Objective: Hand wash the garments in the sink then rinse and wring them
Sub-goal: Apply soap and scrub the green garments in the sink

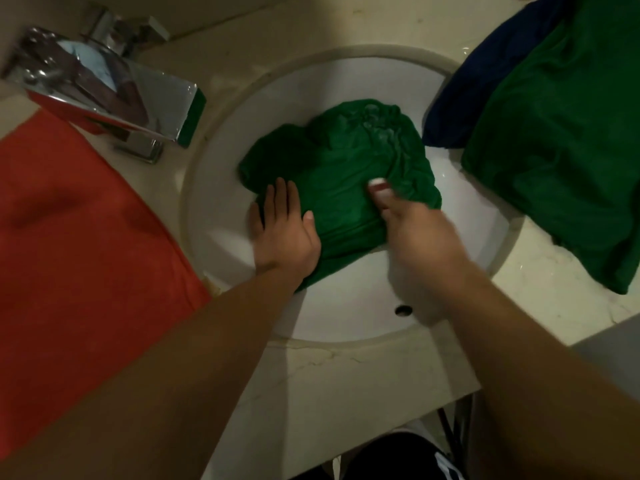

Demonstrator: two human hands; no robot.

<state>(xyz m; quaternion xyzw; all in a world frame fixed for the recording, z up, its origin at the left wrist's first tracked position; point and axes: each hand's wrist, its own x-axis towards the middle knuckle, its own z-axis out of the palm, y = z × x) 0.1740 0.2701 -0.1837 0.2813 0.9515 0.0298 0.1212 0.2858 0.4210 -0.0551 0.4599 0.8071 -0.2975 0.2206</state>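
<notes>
a dark-green cloth garment is found bunched in the middle of the round white ceramic sink, lying on the basin floor. a patch of pale suds is noted on its far part.

the left hand is laid flat on the garment's near left edge. its grip is fully open: the fingers are straight and close together, nothing is enclosed, and the palm is pressed onto the cloth. the right hand is placed on the garment's near right side and is blurred. its thumb, with a pale nail, is seen lying on the cloth, but the other fingers are not resolved, so it cannot be told whether this grip is closed on the fabric or merely pressed against it. both forearms are bare and are extended over the near rim.

a small round overflow hole is recorded in the near wall of the basin. a square chrome faucet is mounted at the far left, its spout directed toward the sink. the basin is set in a pale marble-patterned surface. an orange-red cloth is spread on the surface at the left. a second green garment is heaped on the surface at the right, overlapping the sink rim, and a dark blue garment lies partly beneath it.
</notes>
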